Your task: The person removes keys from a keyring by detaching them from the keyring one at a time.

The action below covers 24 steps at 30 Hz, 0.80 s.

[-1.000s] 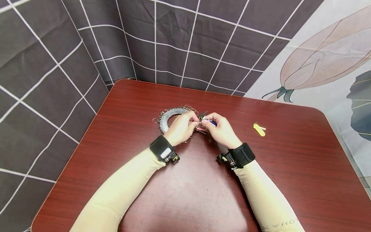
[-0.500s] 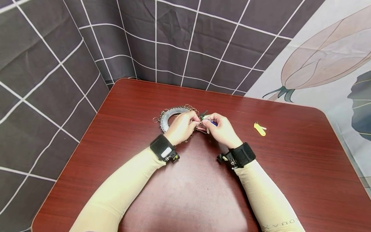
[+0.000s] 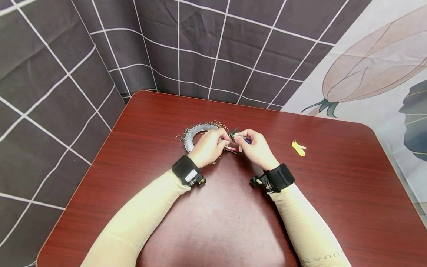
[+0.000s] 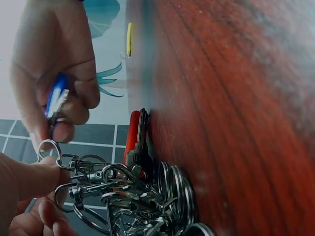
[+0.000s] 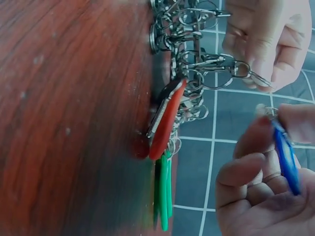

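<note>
A big ring of metal clasps and small split rings (image 3: 197,131) lies on the red-brown table (image 3: 333,193). My left hand (image 3: 224,140) pinches one small split ring (image 4: 49,147) at the end of a clasp, lifted off the bundle (image 4: 142,201). My right hand (image 3: 241,138) pinches a blue key tag (image 5: 285,160) by its metal end, a short gap from that split ring (image 5: 256,76). A red tag (image 5: 167,123) and a green tag (image 5: 163,196) hang from the bundle and rest on the table below both hands.
A yellow key tag (image 3: 298,148) lies alone on the table right of my hands. A dark checked cloth (image 3: 50,92) hangs behind and to the left, a flowered one (image 3: 367,74) at the right. The table's edges are rounded.
Both hands stay at the same spot. The right hand with the blue tag has edged slightly toward the left hand's ring.
</note>
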Available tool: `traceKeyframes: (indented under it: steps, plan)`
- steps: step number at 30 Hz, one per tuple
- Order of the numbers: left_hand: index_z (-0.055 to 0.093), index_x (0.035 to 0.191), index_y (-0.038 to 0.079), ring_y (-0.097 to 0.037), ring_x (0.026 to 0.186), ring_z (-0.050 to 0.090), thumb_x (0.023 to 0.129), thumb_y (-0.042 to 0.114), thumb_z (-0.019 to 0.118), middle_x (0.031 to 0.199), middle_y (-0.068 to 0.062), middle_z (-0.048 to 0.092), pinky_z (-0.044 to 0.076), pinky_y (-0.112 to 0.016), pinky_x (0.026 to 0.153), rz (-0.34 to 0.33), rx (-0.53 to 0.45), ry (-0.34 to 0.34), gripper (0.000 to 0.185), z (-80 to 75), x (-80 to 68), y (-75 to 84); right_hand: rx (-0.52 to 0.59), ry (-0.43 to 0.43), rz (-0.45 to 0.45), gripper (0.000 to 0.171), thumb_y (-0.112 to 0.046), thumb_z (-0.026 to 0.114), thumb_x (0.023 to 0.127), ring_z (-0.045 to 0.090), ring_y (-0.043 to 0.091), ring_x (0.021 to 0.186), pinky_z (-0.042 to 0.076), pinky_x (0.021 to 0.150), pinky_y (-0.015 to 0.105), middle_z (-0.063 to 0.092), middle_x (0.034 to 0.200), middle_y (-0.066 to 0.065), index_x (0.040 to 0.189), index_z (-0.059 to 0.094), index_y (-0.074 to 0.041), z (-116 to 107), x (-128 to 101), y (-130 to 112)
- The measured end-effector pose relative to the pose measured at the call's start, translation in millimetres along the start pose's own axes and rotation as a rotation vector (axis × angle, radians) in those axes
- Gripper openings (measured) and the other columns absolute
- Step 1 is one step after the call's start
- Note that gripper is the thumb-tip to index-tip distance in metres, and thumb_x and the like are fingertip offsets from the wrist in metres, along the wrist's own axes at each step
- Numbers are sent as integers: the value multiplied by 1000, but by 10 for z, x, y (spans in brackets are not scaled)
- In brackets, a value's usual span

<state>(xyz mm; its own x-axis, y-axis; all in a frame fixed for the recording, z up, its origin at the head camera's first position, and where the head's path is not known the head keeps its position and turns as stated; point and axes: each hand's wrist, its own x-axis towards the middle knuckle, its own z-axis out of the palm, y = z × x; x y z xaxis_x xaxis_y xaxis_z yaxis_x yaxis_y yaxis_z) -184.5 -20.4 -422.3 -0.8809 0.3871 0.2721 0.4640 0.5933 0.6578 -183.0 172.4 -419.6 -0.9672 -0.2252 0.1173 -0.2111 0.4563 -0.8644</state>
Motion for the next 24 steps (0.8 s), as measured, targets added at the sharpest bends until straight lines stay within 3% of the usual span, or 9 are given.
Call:
traceKeyframes:
  steps: [10, 17, 24]
  plan:
    - [62, 95, 15, -12, 69, 53, 92, 17, 64, 77, 4, 58, 43, -26, 62, -28, 6, -51, 4, -22, -5, 3, -86, -52, -48, 15, -19, 68, 91, 61, 20, 68, 48, 59, 22, 66, 78, 8, 97, 69, -5, -150, -27, 115]
    - [63, 91, 15, -11, 71, 53, 89, 13, 62, 75, 5, 58, 44, -27, 64, -4, 35, -63, 3, -88, -77, -78, -123, -112, 62, 19, -18, 67, 92, 66, 26, 75, 52, 64, 26, 65, 87, 11, 102, 61, -3, -388, -97, 221]
    - [61, 87, 14, -12, 73, 51, 86, 9, 62, 75, 3, 54, 42, -27, 66, 55, 69, -77, 5, -101, -144, -123, -233, -120, 125, 10, -7, 51, 99, 62, 26, 84, 49, 66, 27, 61, 92, 14, 107, 53, -1, -631, -209, 327]
